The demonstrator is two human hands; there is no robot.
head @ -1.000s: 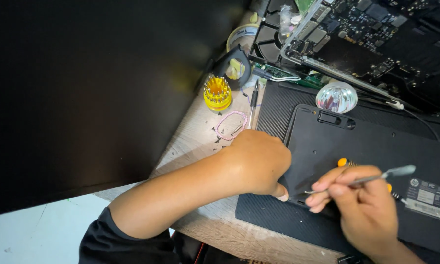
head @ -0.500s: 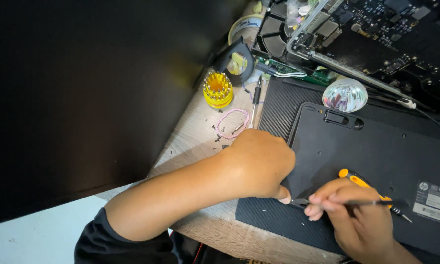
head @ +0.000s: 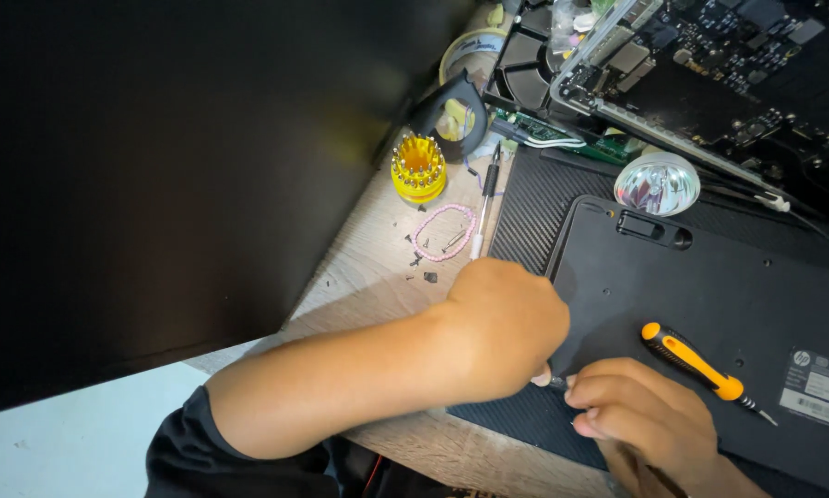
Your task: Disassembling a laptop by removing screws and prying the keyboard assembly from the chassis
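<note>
A small dark part, barely seen, is pinched between the curled fingertips of the right hand [head: 650, 420] and the fingertips of the left hand [head: 507, 323], at the near left corner of the black laptop base [head: 710, 304]. What the part is cannot be told; both grips are closed, but the left hand's fingers are turned under and hidden. The orange-handled screwdriver [head: 696, 361] lies loose on the base just beyond the right hand, touched by neither.

As a judgement, the tiny part could be dropped if either pinch slackens, and it would be lost easily against the dark ribbed mat [head: 525, 198] or off the near table edge. The screwdriver could be knocked and rolled by a shift of the right wrist.

Farther off, a yellow bit holder [head: 418, 167], a pink bead loop [head: 445, 231] and a shiny lamp reflector [head: 656, 183] are seen. The left of the view is blocked by a large dark panel [head: 156, 166], and the right forearm is cut off.
</note>
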